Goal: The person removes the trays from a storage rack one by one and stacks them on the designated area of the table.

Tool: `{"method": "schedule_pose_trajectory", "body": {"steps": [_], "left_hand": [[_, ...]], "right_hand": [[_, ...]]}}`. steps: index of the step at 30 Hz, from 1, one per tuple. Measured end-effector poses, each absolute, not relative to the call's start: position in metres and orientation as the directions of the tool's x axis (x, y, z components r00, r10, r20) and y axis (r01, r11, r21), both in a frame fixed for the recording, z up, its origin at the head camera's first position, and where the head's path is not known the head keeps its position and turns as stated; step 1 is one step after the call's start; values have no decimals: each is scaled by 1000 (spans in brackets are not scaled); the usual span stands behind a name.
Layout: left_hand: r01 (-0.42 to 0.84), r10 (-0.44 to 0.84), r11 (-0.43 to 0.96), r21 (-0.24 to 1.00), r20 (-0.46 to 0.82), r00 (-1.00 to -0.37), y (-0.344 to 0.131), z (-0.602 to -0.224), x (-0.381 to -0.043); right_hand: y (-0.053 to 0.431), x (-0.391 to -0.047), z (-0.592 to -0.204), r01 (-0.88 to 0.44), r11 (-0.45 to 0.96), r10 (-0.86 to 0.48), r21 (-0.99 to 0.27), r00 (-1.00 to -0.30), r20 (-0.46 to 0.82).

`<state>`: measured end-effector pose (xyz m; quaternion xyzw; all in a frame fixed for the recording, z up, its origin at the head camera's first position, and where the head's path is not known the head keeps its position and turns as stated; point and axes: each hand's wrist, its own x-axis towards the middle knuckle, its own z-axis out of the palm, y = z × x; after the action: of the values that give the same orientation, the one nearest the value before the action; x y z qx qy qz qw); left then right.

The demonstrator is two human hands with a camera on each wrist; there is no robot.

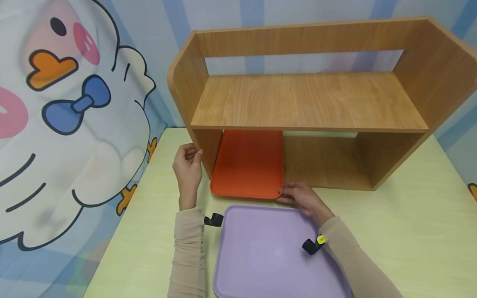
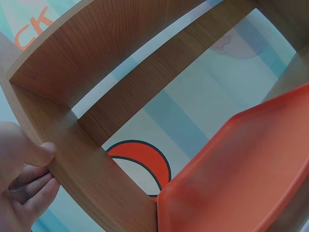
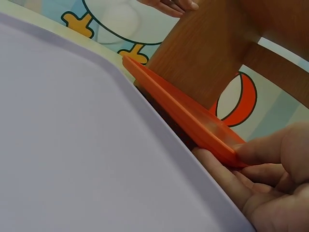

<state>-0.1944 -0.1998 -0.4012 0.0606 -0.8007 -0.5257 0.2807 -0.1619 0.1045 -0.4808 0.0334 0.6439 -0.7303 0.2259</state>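
Note:
An orange-red tray [image 1: 247, 165] lies in the lower left part of a wooden desktop shelf [image 1: 305, 101], its front edge sticking out past the shelf's front. My right hand [image 1: 303, 198] pinches the tray's front right corner; in the right wrist view the thumb is on the rim and the fingers are underneath. My left hand [image 1: 189, 167] holds the front edge of the shelf's left side panel [image 2: 77, 159], thumb against the edge and fingers bent along the outer side. Close in front of the shelf lies a lilac tray [image 1: 275, 252], partly covered by the right forearm.
The shelf stands on a pale yellow-green tabletop [image 1: 417, 231]. Behind and to the left hangs a cloth backdrop [image 1: 112, 165] printed with a cartoon bird. A lower back board [image 1: 320, 159] shows to the right of the orange-red tray.

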Motion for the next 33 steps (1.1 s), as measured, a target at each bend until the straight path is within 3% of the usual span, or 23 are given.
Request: {"method": "schedule_pose_trajectory", "body": {"steps": [9,33], "left_hand": [[206,-398,428,880,388,-832,-200,-402,-195],[193,-400,453,870,392,-828,-199,-403,-196]], "right_hand": [[108,-156,-475,335,-104,-221,-936,-926,-307],[147,-133,-456,284,33,-138,-958,-948,-286]]}}
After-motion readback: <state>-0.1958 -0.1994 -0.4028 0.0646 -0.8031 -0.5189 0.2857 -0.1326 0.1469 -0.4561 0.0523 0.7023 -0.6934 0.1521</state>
